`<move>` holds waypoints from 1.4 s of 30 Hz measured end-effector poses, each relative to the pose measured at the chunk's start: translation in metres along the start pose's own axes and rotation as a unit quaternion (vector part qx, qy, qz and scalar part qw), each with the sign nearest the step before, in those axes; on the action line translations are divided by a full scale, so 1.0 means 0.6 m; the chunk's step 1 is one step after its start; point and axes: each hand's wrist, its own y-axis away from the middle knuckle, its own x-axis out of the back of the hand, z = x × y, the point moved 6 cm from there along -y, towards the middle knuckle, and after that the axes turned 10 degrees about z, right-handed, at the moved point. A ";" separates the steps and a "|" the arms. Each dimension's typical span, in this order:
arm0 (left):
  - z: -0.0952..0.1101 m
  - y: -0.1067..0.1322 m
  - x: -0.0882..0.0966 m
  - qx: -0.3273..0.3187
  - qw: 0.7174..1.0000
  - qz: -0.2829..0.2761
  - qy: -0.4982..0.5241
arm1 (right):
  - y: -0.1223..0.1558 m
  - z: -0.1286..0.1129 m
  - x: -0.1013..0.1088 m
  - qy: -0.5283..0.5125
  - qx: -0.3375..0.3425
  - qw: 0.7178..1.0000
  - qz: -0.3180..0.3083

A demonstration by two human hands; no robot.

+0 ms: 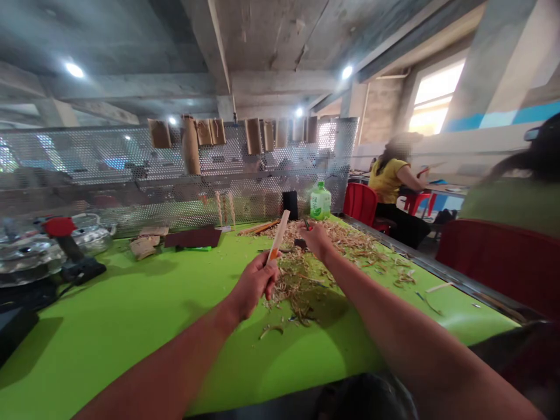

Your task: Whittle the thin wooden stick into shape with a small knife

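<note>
The person's left hand (252, 286) is closed firmly around the lower end of a flat pale wooden strip (279, 236), which tilts up and away above a heap of curly tan wood shavings (301, 280) on the lime-green table (131, 338). Further off, over the heap, the right hand (317, 240) is closed narrowly on a small dark tool (305, 224), too hidden to identify. A plastic bottle with a green cap (321, 201) stands beyond, at the far edge.

The counter (131, 344) is lime green, strewn with pale tan shavings (315, 262). The stick (280, 233) is pale wood, orange toward its lower end. Behind, a grey metal screen (109, 157) carries a dotted pattern of holes. The bottle (321, 202) is green, the sheet (192, 237) dark maroon, the chair (360, 204) red, a co-worker's shirt (385, 182) yellow, the wall's stripe (494, 119) blue.
</note>
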 end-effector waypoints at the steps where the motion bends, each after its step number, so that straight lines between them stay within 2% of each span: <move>1: -0.001 -0.005 0.006 0.000 1.000 -0.002 0.001 | 0.011 -0.013 -0.012 -0.085 -0.004 0.996 -0.024; 3: -0.003 -0.008 0.011 0.000 1.000 -0.008 -0.010 | 0.034 -0.039 -0.029 -0.252 -0.030 0.965 -0.073; 5: -0.005 -0.008 0.012 -0.006 1.000 -0.013 -0.027 | 0.051 -0.063 -0.035 -0.374 -0.063 0.917 -0.124; 8: -0.007 -0.010 0.017 -0.016 0.999 -0.004 -0.033 | 0.063 -0.089 -0.028 -0.484 -0.109 0.852 -0.170; 10: -0.010 -0.014 0.021 -0.020 0.999 0.004 -0.043 | 0.066 -0.098 -0.019 -0.511 -0.125 0.832 -0.177; 16: -0.022 -0.020 0.024 0.016 0.996 -0.003 -0.085 | 0.073 -0.104 -0.017 -0.474 -0.126 0.850 -0.193; 19: -0.010 -0.027 0.036 -0.001 0.996 0.014 -0.087 | 0.071 -0.100 -0.015 -0.483 -0.132 0.848 -0.176; 25: 0.037 -0.060 0.108 -0.078 0.987 0.137 -0.033 | 0.060 -0.090 -0.007 -0.500 -0.139 0.845 -0.128; 29: 0.064 -0.072 0.146 -0.139 0.976 0.161 0.037 | 0.060 -0.086 -0.014 -0.488 -0.127 0.854 -0.133; 32: 0.073 -0.078 0.169 -0.142 0.968 0.176 0.105 | 0.062 -0.089 -0.015 -0.485 -0.105 0.856 -0.142; 35: 0.071 -0.084 0.185 -0.119 0.951 0.213 0.191 | 0.072 -0.097 -0.019 -0.459 -0.088 0.863 -0.193; 37: 0.064 -0.085 0.186 -0.107 0.938 0.236 0.231 | 0.086 -0.102 -0.028 -0.422 -0.078 0.869 -0.245; 39: 0.050 -0.084 0.173 -0.090 0.937 0.237 0.240 | 0.102 -0.104 -0.042 -0.388 -0.069 0.872 -0.290; 42: 0.016 -0.074 0.126 -0.032 0.966 0.192 0.173 | 0.123 -0.103 -0.065 -0.357 -0.065 0.873 -0.325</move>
